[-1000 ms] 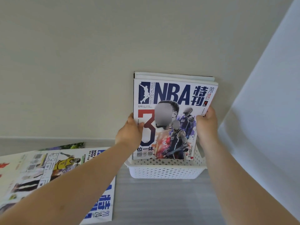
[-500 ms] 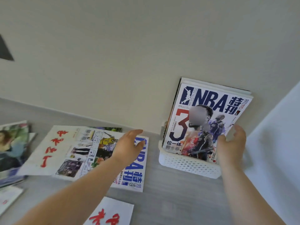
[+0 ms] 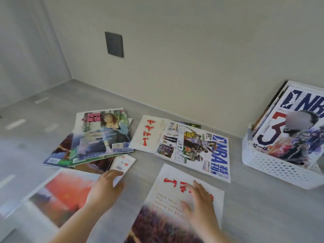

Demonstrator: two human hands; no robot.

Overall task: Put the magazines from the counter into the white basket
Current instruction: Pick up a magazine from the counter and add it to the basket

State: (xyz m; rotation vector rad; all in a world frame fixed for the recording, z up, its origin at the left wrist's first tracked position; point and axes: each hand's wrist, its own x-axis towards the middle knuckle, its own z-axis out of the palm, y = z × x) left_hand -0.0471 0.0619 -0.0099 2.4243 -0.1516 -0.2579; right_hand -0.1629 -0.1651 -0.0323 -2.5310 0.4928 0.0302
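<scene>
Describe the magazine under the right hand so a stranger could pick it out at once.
Start at the white basket on the right of the grey counter, then look left and towards the camera. The magazine lies flat and apart from the others, under the right hand. Its white upper half carries red brush characters over rows of small red dots, above a dark reddish photo.

Pale cream walls (image 3: 192, 58), grey wood-grain counter (image 3: 263, 207), dark plate (image 3: 114, 44), perhaps a switch.
</scene>
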